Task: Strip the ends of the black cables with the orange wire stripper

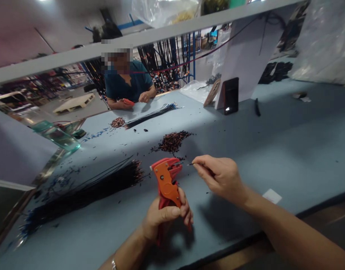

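My left hand (169, 215) is wrapped round the handles of a red and orange wire stripper (168, 180), whose jaws point right, above the table. To the right of those jaws, my right hand (218, 174) pinches the end of a thin black wire (191, 164) between thumb and fingers; most of the wire is hidden. A short gap separates the wire tip from the jaws. A thick bundle of black wires (105, 185) lies left of the tool, with coppery ends toward it. Beyond the stripper is a heap of small black and copper scraps (173, 141).
Across the table (273, 150) a person (129, 84) holds a red tool by another wire bundle (152, 115) and scrap pile (117, 122). A dark phone (230, 95) leans against a post. A greenish bottle (58, 135) lies at the left edge; a white card (272, 196) lies right.
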`<state>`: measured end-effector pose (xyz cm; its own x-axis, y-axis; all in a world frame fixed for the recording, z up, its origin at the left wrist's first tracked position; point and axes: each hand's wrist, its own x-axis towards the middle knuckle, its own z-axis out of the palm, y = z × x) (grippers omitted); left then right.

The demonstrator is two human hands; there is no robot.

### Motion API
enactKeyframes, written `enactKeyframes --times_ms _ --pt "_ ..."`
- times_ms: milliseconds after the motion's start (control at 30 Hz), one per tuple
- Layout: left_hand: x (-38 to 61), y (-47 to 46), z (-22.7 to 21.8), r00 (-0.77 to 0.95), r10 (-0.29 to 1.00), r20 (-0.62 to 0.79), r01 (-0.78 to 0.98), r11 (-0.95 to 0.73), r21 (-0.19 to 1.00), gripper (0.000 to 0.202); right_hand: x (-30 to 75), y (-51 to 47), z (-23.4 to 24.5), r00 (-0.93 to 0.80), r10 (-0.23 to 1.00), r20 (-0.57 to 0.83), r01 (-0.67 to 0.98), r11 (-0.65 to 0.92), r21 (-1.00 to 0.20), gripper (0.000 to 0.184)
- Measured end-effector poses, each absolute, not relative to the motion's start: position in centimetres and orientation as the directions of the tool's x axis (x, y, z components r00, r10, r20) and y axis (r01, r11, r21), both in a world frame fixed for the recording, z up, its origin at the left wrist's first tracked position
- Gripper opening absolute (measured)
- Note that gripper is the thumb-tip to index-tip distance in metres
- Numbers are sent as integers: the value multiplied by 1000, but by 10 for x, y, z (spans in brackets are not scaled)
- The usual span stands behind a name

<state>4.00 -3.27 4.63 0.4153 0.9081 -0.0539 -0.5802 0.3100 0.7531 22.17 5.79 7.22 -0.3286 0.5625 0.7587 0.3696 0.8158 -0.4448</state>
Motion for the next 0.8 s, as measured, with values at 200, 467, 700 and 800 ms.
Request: enactKeyframes --times_ms 200,467,700,800 --pt "41 -32 43 408 909 -89 -570 330 753 27 220 54 71 -401 515 757 313 854 -415 11" --pt "41 -31 44 382 915 -127 -563 339 754 29 219 49 68 -516 552 655 265 830 -491 14" --pt "41 -32 44 398 908 -132 -531 345 774 32 216 44 68 -555 599 578 283 789 -546 14" --pt "41 -32 42 407 905 -126 -498 336 799 32 216 42 66 -530 620 579 351 781 -516 14"
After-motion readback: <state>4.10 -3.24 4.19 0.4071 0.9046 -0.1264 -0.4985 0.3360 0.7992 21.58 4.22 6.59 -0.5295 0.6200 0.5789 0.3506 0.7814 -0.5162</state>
